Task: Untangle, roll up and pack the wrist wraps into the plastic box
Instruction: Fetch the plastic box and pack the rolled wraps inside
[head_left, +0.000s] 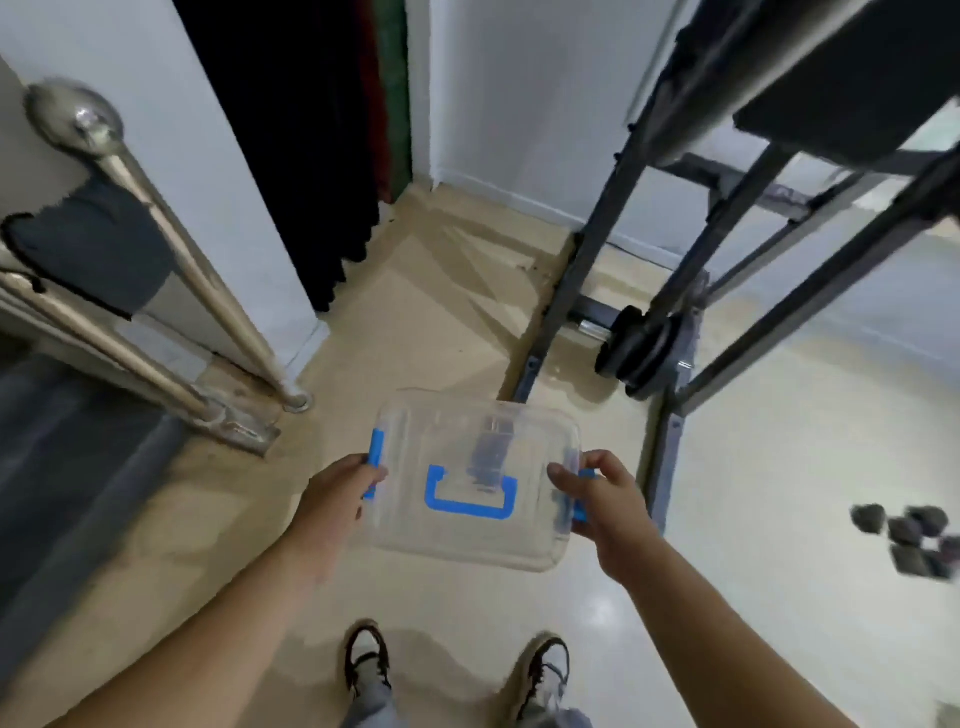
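Floor (447, 322) of pale cream runs beneath a dark metal frame (587, 249) on the right and a steel railing (171, 244) on the left. Held in the air between them is the clear plastic box (467, 540), blue handle facing up: the left hand (337, 493) has its grip curled round one blue-latched end, and the right hand (602, 499) clamps the other, thumb on top. Small dark lumps (904, 535), too blurred to name, lie well off to the right.
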